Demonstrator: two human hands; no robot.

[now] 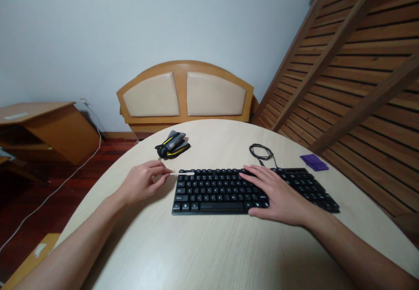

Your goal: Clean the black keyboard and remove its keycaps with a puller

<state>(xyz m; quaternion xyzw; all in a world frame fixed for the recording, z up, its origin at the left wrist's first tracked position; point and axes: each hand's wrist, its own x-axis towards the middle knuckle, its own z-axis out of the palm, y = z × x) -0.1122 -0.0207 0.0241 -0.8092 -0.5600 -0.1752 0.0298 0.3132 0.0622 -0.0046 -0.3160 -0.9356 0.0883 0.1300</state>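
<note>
A black computer keyboard [216, 191] lies flat on the table in front of me. My left hand [145, 180] is at its upper left corner, thumb and fingers pinching a thin white cotton swab [181, 174]. The swab's tip reaches over the top rows of keys at the left end; whether it touches them I cannot tell. Spread across the keyboard's right-centre part, my right hand [271, 194] rests with its fingers apart and covers some keys. The keyboard's black cable [262, 151] is coiled just behind it.
The round pale wooden table [183, 250] carries a folded grey, black and yellow fabric item [173, 144] at the back left and a purple folded cloth [314, 162] at the right. Behind stand a padded headboard [183, 89], a slatted wooden panel [343, 63] and a wooden desk [55, 124].
</note>
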